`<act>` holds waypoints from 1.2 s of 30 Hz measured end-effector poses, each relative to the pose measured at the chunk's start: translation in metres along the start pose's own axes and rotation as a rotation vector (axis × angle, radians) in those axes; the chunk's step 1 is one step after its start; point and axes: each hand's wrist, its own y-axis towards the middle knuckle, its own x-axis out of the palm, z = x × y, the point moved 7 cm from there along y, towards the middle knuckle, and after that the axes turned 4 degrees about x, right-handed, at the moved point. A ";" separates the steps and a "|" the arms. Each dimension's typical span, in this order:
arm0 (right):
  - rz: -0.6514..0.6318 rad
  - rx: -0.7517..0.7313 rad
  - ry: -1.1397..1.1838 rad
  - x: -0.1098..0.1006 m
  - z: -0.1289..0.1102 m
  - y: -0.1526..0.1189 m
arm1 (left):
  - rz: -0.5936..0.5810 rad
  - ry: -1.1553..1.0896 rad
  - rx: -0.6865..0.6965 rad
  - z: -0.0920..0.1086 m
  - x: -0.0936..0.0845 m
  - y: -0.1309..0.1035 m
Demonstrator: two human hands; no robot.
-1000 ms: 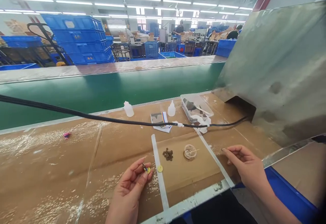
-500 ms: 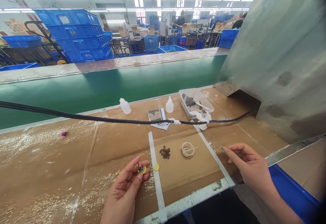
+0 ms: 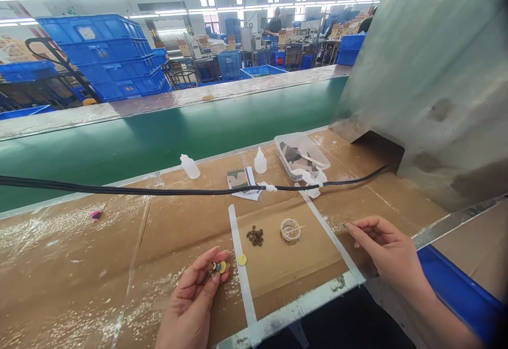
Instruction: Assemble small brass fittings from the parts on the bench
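Observation:
My left hand pinches a small yellow-and-blue piece between thumb and fingers; its exact kind is too small to tell. Just right of it a round yellow disc lies on the left strip of white tape. Over on the right, my right hand has thumb and index finger closed on a tiny dark bit. Between the hands are a pile of small brown discs and a small clear cup with a thin stick across it.
Behind lie two white squeeze bottles, a camouflage-patterned packet and a clear plastic tub. A black cable crosses the table. A metal hood rises at right; a pink-and-dark scrap lies at left.
The camera view has shifted slightly. Both hands keep their pinches in about the same places; the piece in my left hand appears turned a little.

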 end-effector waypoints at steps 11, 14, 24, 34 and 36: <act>-0.012 -0.010 0.012 0.001 0.000 0.000 | 0.006 0.027 0.001 0.003 0.001 0.000; -0.014 -0.015 0.005 0.001 0.001 0.000 | -0.001 0.044 0.012 0.003 0.001 -0.001; -0.008 0.000 -0.023 0.000 -0.002 -0.001 | 0.027 0.077 0.074 0.003 -0.001 0.001; 0.004 0.014 0.011 0.000 0.003 -0.001 | 0.054 0.167 0.159 -0.007 -0.006 0.002; 0.006 0.021 0.001 -0.001 0.005 -0.001 | 0.044 0.187 0.174 -0.007 -0.006 0.002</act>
